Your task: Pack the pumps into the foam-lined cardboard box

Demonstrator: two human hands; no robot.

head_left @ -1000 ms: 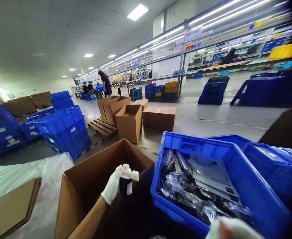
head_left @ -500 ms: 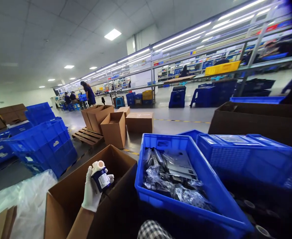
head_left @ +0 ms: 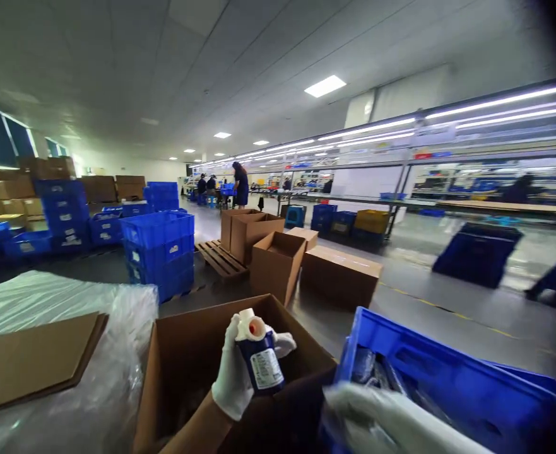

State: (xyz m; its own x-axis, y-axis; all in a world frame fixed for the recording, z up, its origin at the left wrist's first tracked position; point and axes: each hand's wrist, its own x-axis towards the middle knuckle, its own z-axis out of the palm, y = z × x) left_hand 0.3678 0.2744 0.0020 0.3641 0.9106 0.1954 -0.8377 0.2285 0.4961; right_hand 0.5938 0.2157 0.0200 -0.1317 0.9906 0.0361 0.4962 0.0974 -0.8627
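Pump part [head_left: 260, 359], dark blue with a white cap and label, is being gripped by the gloved left hand [head_left: 234, 378] above an open cardboard box [head_left: 183, 353]. Whether the blurred right hand [head_left: 377, 419] is holding anything cannot be told; it is being kept beside a blue crate [head_left: 448, 384]. Stacked crates [head_left: 159, 249] and cartons [head_left: 278, 261] are being stored on the grey factory floor [head_left: 448, 302].

White-gloved left hand [head_left: 233, 378], dark blue white-capped pump [head_left: 260, 359], brown carton [head_left: 183, 359], blue crate [head_left: 438, 384].

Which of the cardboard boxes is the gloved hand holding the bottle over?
The nearest open cardboard box, right below the left hand gripping the dark blue bottle. The other boxes stand farther off on the floor.
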